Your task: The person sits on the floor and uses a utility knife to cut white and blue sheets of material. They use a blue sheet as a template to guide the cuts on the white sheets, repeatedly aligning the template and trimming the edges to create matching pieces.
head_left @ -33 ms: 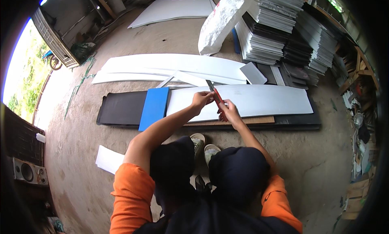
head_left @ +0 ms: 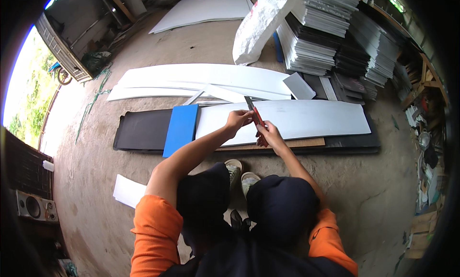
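My right hand (head_left: 271, 135) is closed around the handle of a red utility knife (head_left: 258, 116), which points up and away from me with its dark blade end at the top. Against the knife's upper part, the fingers of my left hand (head_left: 237, 121) are pinched together. Both hands are above a long white foam board (head_left: 306, 119). Under that board lie a brown strip (head_left: 302, 142) and black sheets (head_left: 143, 128). Left of the white board, a blue rectangular board (head_left: 181, 131) rests across the black sheets.
Long white sheets (head_left: 158, 75) lie beyond, with narrow strips and a small grey-white panel (head_left: 299, 86). A white sack (head_left: 258, 30) and tall stacks of sheets (head_left: 311, 47) stand at the far right. A white offcut (head_left: 129, 190) lies left of my legs; a speaker (head_left: 36, 206) stands at the left.
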`<state>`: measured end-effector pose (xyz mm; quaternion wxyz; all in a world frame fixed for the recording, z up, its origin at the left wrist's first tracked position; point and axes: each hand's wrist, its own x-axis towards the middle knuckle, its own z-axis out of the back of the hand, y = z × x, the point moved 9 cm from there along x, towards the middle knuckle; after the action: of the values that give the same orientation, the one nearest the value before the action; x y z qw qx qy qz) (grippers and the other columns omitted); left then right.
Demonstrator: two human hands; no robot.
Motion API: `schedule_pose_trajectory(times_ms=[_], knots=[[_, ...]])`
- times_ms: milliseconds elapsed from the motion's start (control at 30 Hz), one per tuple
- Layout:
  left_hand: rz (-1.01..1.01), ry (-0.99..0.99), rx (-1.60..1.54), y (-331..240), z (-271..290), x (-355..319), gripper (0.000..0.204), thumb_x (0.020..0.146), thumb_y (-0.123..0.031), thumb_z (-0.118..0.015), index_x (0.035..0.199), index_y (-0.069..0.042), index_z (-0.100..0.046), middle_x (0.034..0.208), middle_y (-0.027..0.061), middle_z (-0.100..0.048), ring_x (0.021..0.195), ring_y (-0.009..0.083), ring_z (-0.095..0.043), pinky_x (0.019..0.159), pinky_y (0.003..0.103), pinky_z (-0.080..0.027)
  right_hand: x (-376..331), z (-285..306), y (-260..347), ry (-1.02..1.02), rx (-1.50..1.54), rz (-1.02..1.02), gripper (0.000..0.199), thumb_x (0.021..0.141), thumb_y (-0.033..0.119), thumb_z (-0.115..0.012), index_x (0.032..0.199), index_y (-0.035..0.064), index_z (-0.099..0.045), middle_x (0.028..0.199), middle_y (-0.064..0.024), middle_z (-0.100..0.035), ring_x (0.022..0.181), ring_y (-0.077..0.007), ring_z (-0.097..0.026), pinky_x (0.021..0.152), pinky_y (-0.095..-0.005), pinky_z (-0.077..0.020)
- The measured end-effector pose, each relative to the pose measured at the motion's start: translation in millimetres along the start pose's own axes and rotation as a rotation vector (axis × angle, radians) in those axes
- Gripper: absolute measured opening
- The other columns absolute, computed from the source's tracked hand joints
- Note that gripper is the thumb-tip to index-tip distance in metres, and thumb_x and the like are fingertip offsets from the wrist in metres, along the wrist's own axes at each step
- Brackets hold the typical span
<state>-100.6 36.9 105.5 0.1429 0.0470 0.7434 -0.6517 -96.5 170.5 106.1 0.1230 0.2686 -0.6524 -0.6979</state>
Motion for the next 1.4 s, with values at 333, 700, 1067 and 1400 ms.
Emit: schedule_pose_trajectory(times_ms=[333, 700, 1067, 1400], knots=[[-0.172, 0.191, 1.445, 44, 21, 153, 0.082, 0.066, -0.039, -0.075, 0.128, -0.003, -0.036, 0.126, 0.0211, -0.036, 0.116, 0.0385, -0.038, 0.094, 0.046, -0.039, 32, 83, -123, -0.265, 0.049, -0.247, 0.017, 0.087, 0.011, -0.044, 0.100, 0.0020, -0.039, 0.075, -0.0096, -0.058, 0.056, -0.0136, -0.058, 0.052, -0.0261, -0.0470], [-0.018, 0.244, 1.408, 73, 34, 210, 0.089, 0.049, -0.050, -0.080, 0.123, -0.015, -0.045, 0.110, 0.0126, -0.056, 0.106, 0.0305, -0.051, 0.090, 0.048, -0.038, 46, 114, -135, -0.364, 0.077, -0.151, 0.017, 0.088, 0.006, -0.043, 0.103, 0.0000, -0.039, 0.077, -0.0079, -0.059, 0.060, -0.0130, -0.058, 0.053, -0.0264, -0.0472], [-0.507, 0.444, 1.198, -43, -31, 140, 0.054, 0.070, -0.041, -0.070, 0.107, -0.002, -0.058, 0.093, 0.0162, -0.063, 0.087, 0.0294, -0.060, 0.077, 0.039, -0.047, 5, 135, -35, -0.530, 0.127, 0.166, 0.022, 0.092, 0.006, -0.039, 0.113, 0.0025, -0.037, 0.085, -0.0077, -0.057, 0.068, -0.0130, -0.059, 0.063, -0.0268, -0.0486], [-0.705, 0.029, 1.416, -150, -26, 84, 0.042, 0.073, -0.043, -0.066, 0.096, -0.009, -0.059, 0.079, 0.0125, -0.063, 0.073, 0.0275, -0.061, 0.063, 0.039, -0.048, -33, 119, 66, -0.454, -0.243, 0.329, 0.024, 0.093, 0.009, -0.039, 0.117, 0.0047, -0.040, 0.077, -0.0036, -0.052, 0.060, -0.0085, -0.051, 0.051, -0.0248, -0.0417]])
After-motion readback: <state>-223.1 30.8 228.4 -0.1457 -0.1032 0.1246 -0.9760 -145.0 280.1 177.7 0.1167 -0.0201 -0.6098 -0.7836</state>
